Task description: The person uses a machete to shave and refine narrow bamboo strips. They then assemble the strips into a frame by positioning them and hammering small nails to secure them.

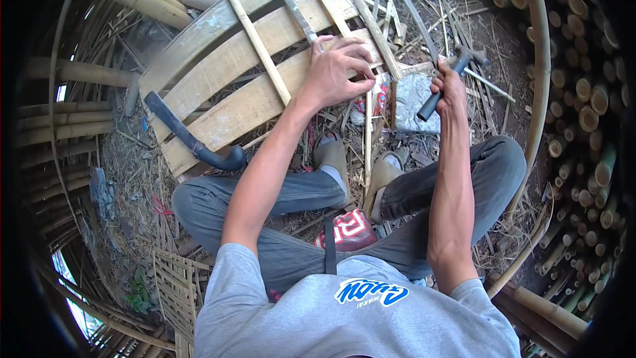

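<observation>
Hammer in your right hand: its dark handle runs on a slant, butt end low and toward you, head high and away, near the far side of the ground in front of your crossed legs. Your right fingers are wrapped tight around the handle just below the head, so the head itself is partly hidden and hard to make out.

Your left hand rests palm down on the nearest of three pale bamboo slats, fingers curled against a thin bamboo strip that stands between your feet and runs straight away from you. Whether the fingers actually pinch that strip cannot be told.

The slats lie side by side, their long axis slanting from low left to high right. A dark curved blade with a black handle lies across their left end. Bamboo poles are stacked along the right edge, their cut ends facing you; their length is cut off by the frame.
</observation>
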`<act>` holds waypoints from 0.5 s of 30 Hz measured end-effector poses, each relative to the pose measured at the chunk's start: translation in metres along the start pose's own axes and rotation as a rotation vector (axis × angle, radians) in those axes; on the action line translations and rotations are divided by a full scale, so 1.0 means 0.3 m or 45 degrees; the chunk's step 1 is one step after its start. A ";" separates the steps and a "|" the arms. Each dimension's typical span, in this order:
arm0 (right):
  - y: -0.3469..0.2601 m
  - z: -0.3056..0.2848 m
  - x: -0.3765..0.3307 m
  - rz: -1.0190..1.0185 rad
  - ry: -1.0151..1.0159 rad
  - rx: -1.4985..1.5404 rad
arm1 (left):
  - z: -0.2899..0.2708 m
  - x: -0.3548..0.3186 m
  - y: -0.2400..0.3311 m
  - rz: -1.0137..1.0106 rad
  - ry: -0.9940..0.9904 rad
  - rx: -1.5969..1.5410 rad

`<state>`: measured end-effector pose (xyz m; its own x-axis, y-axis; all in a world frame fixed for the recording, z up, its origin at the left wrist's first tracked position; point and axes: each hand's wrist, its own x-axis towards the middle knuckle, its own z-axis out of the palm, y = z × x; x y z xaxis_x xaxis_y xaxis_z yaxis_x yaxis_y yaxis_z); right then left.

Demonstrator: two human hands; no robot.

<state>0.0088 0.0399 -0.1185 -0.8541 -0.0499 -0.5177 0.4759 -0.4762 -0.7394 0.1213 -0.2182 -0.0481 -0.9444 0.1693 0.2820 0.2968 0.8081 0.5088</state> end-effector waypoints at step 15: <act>-0.023 0.083 0.024 -0.063 0.019 -0.032 | 0.012 0.044 -0.034 0.010 0.083 0.117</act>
<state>-0.0058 0.0209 -0.1064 -0.8737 -0.0133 -0.4863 0.4383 -0.4555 -0.7749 0.1053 -0.2222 -0.0524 -0.9300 0.1411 0.3394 0.2869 0.8557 0.4306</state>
